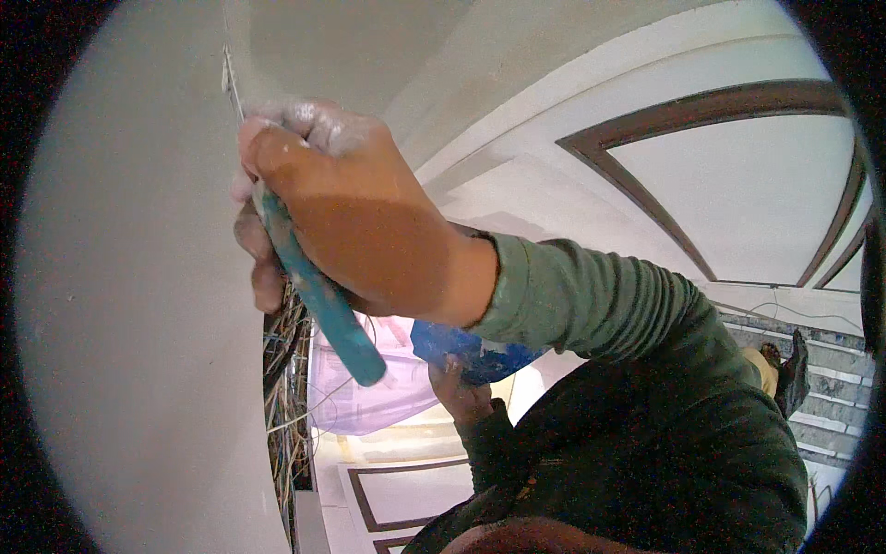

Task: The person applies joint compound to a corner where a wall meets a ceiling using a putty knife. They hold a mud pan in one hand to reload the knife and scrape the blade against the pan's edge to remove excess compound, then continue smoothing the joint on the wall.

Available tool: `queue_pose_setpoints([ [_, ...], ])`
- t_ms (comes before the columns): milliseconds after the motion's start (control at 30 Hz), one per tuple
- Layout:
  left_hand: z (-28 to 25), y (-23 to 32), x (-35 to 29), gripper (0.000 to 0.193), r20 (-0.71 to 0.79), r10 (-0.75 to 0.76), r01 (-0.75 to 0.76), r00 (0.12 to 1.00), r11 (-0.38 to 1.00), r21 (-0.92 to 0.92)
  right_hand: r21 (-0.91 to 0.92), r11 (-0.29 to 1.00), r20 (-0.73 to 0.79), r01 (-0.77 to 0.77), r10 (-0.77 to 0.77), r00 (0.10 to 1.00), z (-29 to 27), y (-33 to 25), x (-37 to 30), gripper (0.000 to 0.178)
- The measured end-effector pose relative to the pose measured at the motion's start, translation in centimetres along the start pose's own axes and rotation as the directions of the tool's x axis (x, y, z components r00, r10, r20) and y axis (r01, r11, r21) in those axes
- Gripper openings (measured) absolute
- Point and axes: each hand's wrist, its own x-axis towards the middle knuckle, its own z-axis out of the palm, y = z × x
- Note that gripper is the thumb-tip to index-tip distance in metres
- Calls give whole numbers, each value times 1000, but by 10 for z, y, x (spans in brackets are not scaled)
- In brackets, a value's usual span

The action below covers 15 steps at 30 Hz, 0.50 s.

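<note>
My right hand [355, 208], smeared with white plaster on the knuckles, is closed around the teal handle of a putty knife [323, 300]. Its thin metal blade [231, 85] points upward and lies against the smooth grey plastered wall [129, 277]. Lower down, my left hand [461, 395] holds a blue pan [466, 349] from below; my right forearm in a green sleeve hides most of the pan.
A bundle of loose wires [284, 397] hangs in a dark gap at the wall's edge. A pale lilac plastic sheet [360, 392] lies behind it. White panels with brown trim [646, 138] curve to the right. Grey steps [831, 388] and a dark shoe [794, 369] show far right.
</note>
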Motion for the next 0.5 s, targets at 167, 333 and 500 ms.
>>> queue_pose_setpoints([
  [167, -4, 4, -2, 54, 56, -16, 19, 998, 998, -56, 15, 999, -12, 45, -45, 999, 7, 1, 12, 24],
  [333, -16, 1, -1, 54, 79, -10, 15, 997, 997, -70, 196, 980, 1, 20, -21, 1000, 8, 10, 17, 24],
  [500, 4, 10, -8, 57, 20, 16, -16, 1000, 999, -48, -49, 999, 72, 18, -15, 997, 14, 12, -10, 22],
])
